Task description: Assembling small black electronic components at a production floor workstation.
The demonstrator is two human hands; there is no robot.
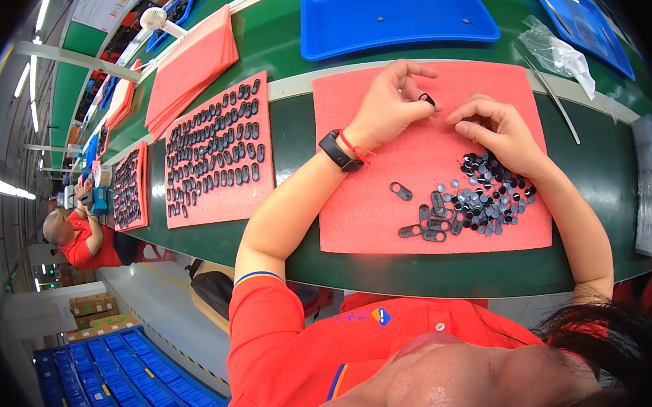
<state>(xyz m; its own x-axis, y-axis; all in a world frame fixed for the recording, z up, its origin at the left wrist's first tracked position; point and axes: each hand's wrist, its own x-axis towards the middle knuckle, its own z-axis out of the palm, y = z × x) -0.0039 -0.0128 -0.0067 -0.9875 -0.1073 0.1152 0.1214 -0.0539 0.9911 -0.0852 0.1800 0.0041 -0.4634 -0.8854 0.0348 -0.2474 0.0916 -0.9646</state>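
**Left hand (398,103) pinches a black part (427,99) over a pink mat (349,211)**

The two hands are near each other but apart. The left one's thumb and finger are closed on the part, above the mat's upper half; the right hand (497,129) has thumb and finger drawn close together, and whether anything is between them cannot be told.

Near the right wrist, a pile of small round discs (488,197), dark and grey, takes up the mat's lower right, too heaped to count. Beside it are loose black oblong pieces: one lone piece (401,191) and an overlapping cluster (433,221) of several. A thin metal strip (556,103) lies just off the mat's right edge, near one crumpled clear bag (555,51).

To the left on the green surface (291,123), two pink sheets carry rows of black pieces, too many to count surely: a nearer sheet (229,203) and a farther sheet (144,203). Behind the nearer one is a stack of plain pink sheets (198,66), with one white fan (154,20) beyond.

Two blue trays stand past the mat: the wide tray (403,1) holds two small dark items; the contents of the right-hand tray (614,53) are unclear. Blue bins (120,380) and cardboard boxes (93,306) stand at lower left, below one co-worker (89,244).
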